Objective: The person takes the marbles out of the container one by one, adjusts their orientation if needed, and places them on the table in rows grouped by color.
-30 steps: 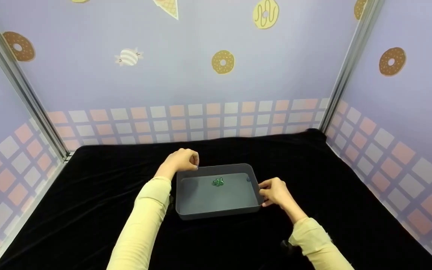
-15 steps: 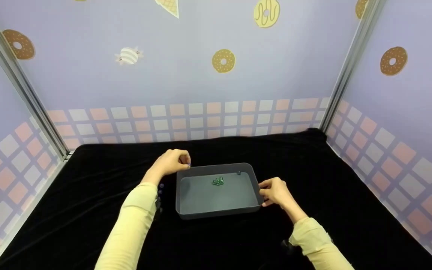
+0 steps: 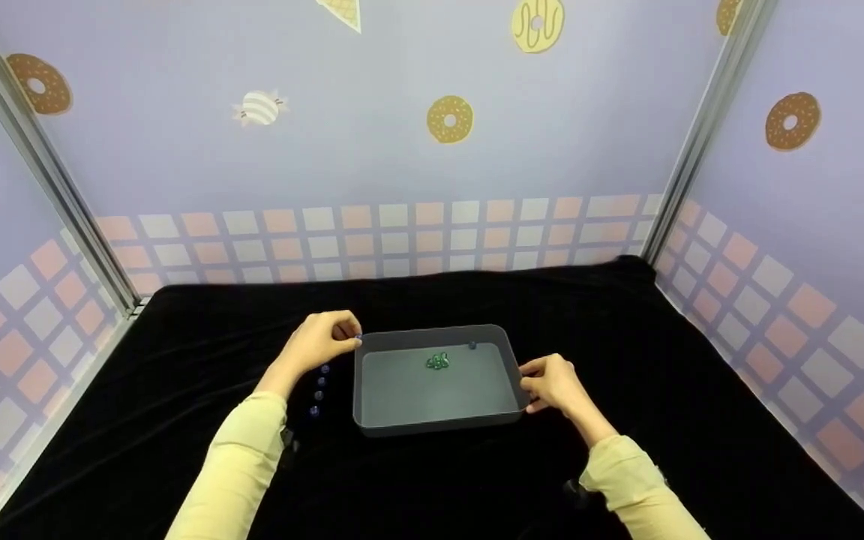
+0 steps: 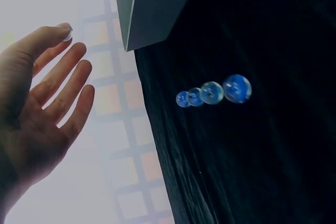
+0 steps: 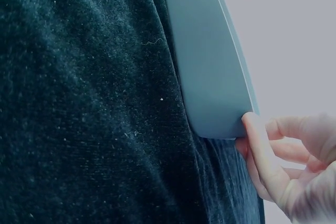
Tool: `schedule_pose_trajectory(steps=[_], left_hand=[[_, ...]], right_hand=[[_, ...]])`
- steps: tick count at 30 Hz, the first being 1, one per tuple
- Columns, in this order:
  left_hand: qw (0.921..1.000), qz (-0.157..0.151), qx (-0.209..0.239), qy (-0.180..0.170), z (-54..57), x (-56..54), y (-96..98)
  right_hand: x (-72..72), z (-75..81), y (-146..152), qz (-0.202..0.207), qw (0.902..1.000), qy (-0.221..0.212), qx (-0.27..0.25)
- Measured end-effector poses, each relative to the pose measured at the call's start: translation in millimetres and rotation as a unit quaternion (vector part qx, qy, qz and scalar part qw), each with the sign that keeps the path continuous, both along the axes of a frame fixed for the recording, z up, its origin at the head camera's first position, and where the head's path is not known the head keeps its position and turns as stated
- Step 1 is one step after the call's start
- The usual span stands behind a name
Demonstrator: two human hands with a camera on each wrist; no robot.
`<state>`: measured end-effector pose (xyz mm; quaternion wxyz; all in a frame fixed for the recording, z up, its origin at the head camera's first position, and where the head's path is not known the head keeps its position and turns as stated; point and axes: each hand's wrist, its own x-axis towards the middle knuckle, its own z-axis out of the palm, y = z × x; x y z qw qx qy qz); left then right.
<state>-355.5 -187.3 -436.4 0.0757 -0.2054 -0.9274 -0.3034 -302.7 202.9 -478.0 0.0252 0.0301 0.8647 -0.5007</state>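
Observation:
Between the thumb and forefinger of my left hand (image 3: 319,343) is a small blue glass marble (image 3: 359,339), which shows as a clear bead at the fingertip in the left wrist view. That hand is just off the far left corner of a grey rectangular tray (image 3: 432,401). A row of several blue marbles (image 4: 237,88) lies on the black cloth left of the tray. Inside the tray are a cluster of green glass marbles (image 3: 438,361) and one dark blue marble (image 3: 472,346) by the far wall. My right hand (image 5: 294,161) grips the tray's right side near its front corner.
Black cloth (image 3: 432,487) covers the table. A patterned back wall (image 3: 372,165) and side walls enclose it, with metal posts (image 3: 709,142) at the corners. Dark wrist gear shows below both sleeves.
My left hand has moved left with its marble, from over the tray's rim to outside it, uncovering the row. The tray's dark blue marble has rolled left. My right hand stays put.

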Motion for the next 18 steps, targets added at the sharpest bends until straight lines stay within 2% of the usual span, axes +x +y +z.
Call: schedule_pose_trajectory(steps=[10,18], left_hand=[[0.9992,0.015,0.032,0.021,-12.7,21.2,-15.5],[0.9973,0.011,0.064,0.033,-25.1,37.1,-27.5]], right_hand=[[-0.2,0.6,-1,0.001,1.0000,-0.003,0.001],[1.1,-0.3,-1,-0.002,1.0000,-0.006,-0.005]])
